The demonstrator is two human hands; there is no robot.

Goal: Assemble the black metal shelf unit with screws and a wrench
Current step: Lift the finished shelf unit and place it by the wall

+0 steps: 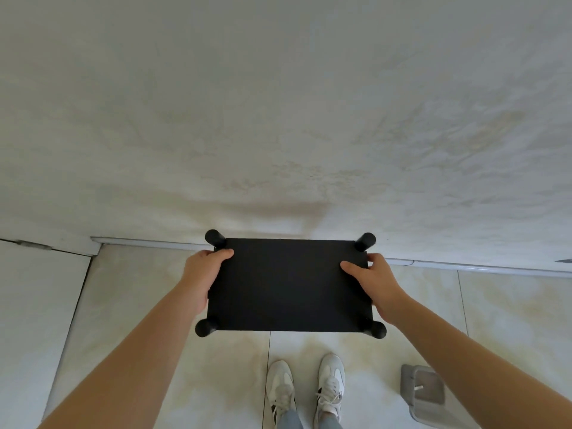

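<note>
Your black shelf panel (289, 284) hides whatever lies beneath it. Past each side edge, the fingers of your left hand (201, 274) and right hand (377, 283) are hidden. Your right forearm (464, 354) partly covers a grey object (422, 388), unidentifiable.

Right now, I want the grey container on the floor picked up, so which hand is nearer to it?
Right. The right hand grips the right edge of the black shelf, on the side where the grey container sits. The left hand grips the opposite edge, farther away.
</note>
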